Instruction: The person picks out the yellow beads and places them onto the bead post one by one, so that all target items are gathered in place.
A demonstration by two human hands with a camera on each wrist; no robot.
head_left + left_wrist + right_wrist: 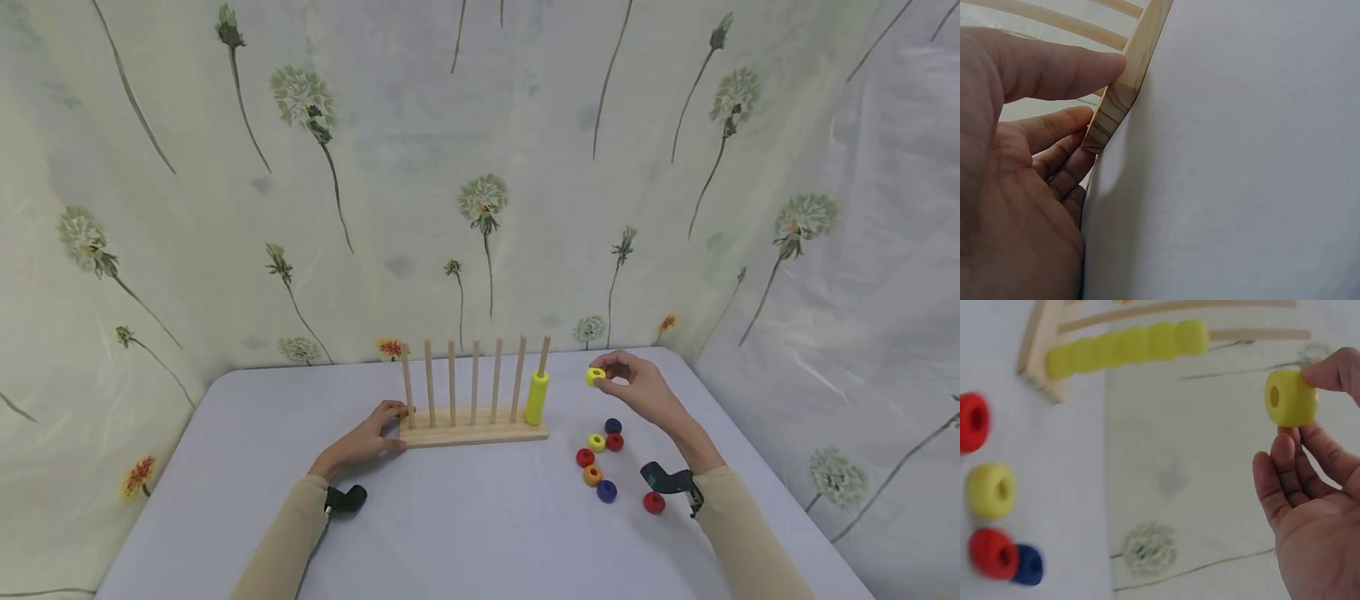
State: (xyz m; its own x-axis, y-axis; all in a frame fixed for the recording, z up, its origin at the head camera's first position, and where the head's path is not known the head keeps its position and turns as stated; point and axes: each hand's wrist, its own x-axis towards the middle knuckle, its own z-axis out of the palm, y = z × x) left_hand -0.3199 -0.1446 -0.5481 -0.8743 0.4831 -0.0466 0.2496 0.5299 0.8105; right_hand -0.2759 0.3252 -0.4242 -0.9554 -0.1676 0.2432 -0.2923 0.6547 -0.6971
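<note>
A wooden peg rack [474, 435] stands at the back of the table with several upright pegs. Its rightmost peg carries a stack of yellow beads [536, 398], and the top of that peg shows bare above them. At the rack's left end my left hand [372, 435] grips the base, thumb [1094, 72] on the front and fingers behind. Between thumb and fingertips my right hand [641, 387] pinches a yellow bead [1292, 398], raised in the air to the right of the stack. The bead's hole is visible in the right wrist view.
Loose beads lie on the table right of the rack: a yellow one [596, 442], an orange one [592, 475], several red ones, such as a red bead [654, 502], and two blue ones, among them a blue bead [607, 491]. A flowered cloth [420, 208] hangs behind the table.
</note>
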